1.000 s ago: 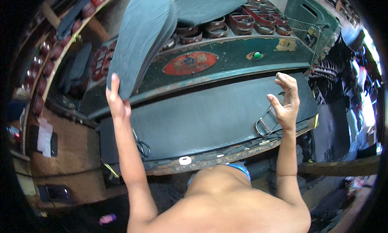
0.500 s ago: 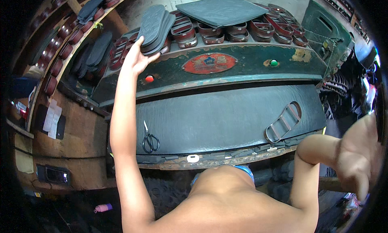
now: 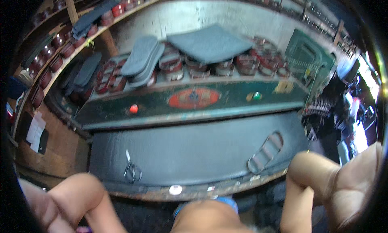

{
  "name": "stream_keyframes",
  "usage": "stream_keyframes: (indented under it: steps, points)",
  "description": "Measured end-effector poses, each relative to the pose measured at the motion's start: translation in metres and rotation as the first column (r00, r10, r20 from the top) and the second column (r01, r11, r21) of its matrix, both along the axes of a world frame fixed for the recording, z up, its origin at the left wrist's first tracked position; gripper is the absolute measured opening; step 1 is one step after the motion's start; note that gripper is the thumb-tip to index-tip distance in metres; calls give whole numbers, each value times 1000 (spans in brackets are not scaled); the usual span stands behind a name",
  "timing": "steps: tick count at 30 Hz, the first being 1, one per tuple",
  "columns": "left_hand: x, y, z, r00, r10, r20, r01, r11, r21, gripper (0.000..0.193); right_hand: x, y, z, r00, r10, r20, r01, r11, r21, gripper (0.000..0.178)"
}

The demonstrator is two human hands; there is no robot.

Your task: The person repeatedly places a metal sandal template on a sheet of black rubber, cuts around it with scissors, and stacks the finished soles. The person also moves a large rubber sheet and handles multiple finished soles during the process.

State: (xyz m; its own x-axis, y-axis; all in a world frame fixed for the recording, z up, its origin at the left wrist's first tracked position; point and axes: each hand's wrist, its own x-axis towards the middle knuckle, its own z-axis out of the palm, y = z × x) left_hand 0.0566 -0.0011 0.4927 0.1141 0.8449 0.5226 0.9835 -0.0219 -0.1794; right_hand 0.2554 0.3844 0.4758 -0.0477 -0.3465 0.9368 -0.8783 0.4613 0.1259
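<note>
Both my arms are bent, with the hands raised at the sides of the view. My left hand (image 3: 38, 206) is at the lower left rim, blurred and cut off, fingers hidden. My right hand (image 3: 357, 184) is at the right rim; its fingers do not show either. Between them lies a dark flat work bed (image 3: 190, 148). Black-handled scissors (image 3: 132, 170) rest on its left part, and a sole-shaped metal cutting die (image 3: 265, 152) on its right. A stack of grey foam soles (image 3: 141, 61) stands on the green machine's top at the left, touched by neither hand.
The green machine beam (image 3: 234, 97) carries a red button (image 3: 133, 108) and a green button (image 3: 257, 95). Several cutting dies (image 3: 247, 65) stand on it, under a grey foam sheet (image 3: 210, 43). Shelves with more dies (image 3: 56, 63) run along the left.
My left hand has let go of the sole stack and drawn back to the lower left rim. The right hand has shifted lower. The view has tilted up, so the machine sits lower.
</note>
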Motion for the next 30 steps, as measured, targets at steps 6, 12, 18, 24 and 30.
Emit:
stream_keyframes:
  steps: [6, 12, 18, 24, 30]
  points:
    - [-5, 6, -9, 1000, 25, -17, -24, 999, 30, 40, -23, -2, -4, 1000, -6, -14, 5, 997, -71, 50]
    - [-20, -3, 3, 999, 35, 33, -37, 997, 70, 39, -49, -11, 7, 999, -39, -10, 38, 996, -85, 46]
    - [-28, -4, 6, 998, 36, 49, -41, 993, 112, 38, -66, -34, 6, 987, -147, -66, 140, 985, -102, 44]
    - [-38, -13, 9, 997, 28, 70, -37, 989, 141, 36, -92, -112, 10, 856, 423, 296, -255, 845, -470, 27]
    - [-36, 0, 12, 998, 11, 61, -19, 989, 145, 35, -107, -98, 58, 634, 710, 307, -584, 700, -412, 26]
